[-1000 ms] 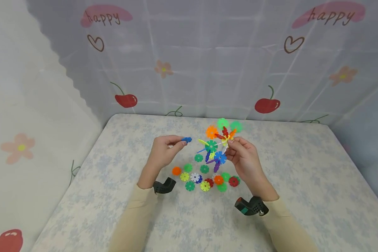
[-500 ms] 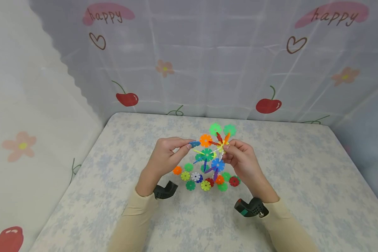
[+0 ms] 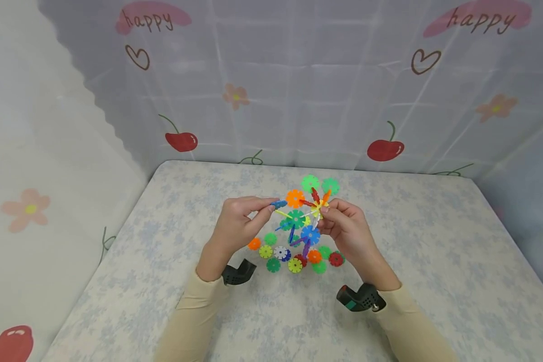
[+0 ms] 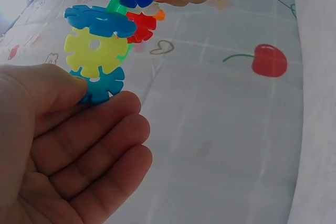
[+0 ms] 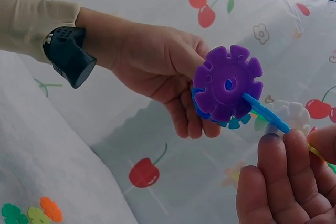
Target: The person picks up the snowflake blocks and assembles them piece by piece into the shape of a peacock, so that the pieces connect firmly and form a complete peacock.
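Note:
My left hand (image 3: 235, 223) pinches a blue notched snowflake disc (image 3: 278, 204) between thumb and index finger. In the left wrist view that blue disc (image 4: 110, 83) sits right at the edge of a yellow disc (image 4: 94, 51); whether the two are slotted together I cannot tell. My right hand (image 3: 350, 223) pinches the yellow hub of a many-coloured assembly of joined snowflake discs (image 3: 296, 219), held above the table. Orange, red, green, white, blue and purple discs branch from it. A purple disc (image 5: 228, 82) of the assembly faces the right wrist camera and partly covers the left hand.
Loose snowflake discs lie below the hands, among them an orange disc (image 3: 254, 244), a white disc (image 3: 281, 252) and a red disc (image 3: 336, 259). They rest on a patterned tablecloth (image 3: 163, 241). A printed curtain (image 3: 294, 100) hangs behind the table.
My left hand has moved right with the blue disc, while the assembly in my right hand has shifted slightly left and down. The blue disc is now close beside the assembly.

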The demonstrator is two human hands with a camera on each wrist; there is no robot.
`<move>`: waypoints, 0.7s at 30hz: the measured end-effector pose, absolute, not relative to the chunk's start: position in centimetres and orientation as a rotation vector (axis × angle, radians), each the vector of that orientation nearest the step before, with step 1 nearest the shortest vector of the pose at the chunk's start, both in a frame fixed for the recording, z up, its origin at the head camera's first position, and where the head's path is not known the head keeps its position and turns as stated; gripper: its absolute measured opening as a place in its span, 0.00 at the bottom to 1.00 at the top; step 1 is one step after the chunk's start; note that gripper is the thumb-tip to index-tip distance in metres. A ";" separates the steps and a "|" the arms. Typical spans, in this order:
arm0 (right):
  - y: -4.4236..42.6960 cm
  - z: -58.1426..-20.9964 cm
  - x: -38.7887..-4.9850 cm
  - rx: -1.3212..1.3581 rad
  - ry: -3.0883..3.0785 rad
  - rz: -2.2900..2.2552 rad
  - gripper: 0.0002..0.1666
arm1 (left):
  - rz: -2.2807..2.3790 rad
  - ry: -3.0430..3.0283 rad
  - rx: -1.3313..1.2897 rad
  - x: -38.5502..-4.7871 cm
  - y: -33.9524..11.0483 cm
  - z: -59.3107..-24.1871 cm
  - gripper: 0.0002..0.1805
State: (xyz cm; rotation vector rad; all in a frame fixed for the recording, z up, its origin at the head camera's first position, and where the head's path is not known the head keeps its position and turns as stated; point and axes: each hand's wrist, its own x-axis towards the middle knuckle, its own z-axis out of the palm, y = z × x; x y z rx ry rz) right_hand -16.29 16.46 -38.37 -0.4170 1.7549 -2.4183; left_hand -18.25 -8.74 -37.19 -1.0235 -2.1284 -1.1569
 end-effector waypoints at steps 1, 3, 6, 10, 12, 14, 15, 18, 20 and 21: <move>16.4 -38.4 -16.3 -0.425 1.751 -2.417 0.22 | -1.150 -2.130 -1.028 -18.2 -8.7 -37.2 0.09; 16.4 -38.4 -16.3 -0.441 1.754 -2.408 0.22 | -1.132 -2.129 -1.040 -18.2 -8.7 -37.1 0.09; 16.4 -38.4 -16.2 -0.469 1.770 -2.390 0.21 | -1.128 -2.126 -1.064 -18.3 -8.8 -37.1 0.09; 16.7 -38.5 -16.3 -0.515 1.742 -2.388 0.23 | -1.309 -2.108 -1.144 -18.4 -9.0 -37.2 0.10; 17.0 -38.5 -16.5 -0.549 1.689 -2.381 0.23 | -1.473 -2.068 -1.217 -18.4 -9.0 -37.2 0.09; 17.1 -38.5 -16.6 -0.580 1.611 -2.360 0.23 | -1.655 -1.998 -1.294 -18.4 -8.9 -37.2 0.06; 17.2 -38.5 -16.7 -0.605 1.559 -2.342 0.24 | -1.759 -1.950 -1.332 -18.4 -8.8 -37.3 0.06; 17.2 -38.5 -16.9 -0.654 1.371 -2.313 0.26 | -2.054 -1.788 -1.418 -18.4 -8.1 -37.6 0.08; 17.2 -38.5 -16.9 -0.682 1.181 -2.290 0.26 | -2.221 -1.695 -1.459 -18.3 -7.4 -37.9 0.07; 17.1 -38.4 -16.9 -0.689 1.071 -2.283 0.26 | -2.288 -1.661 -1.468 -18.3 -7.1 -38.0 0.07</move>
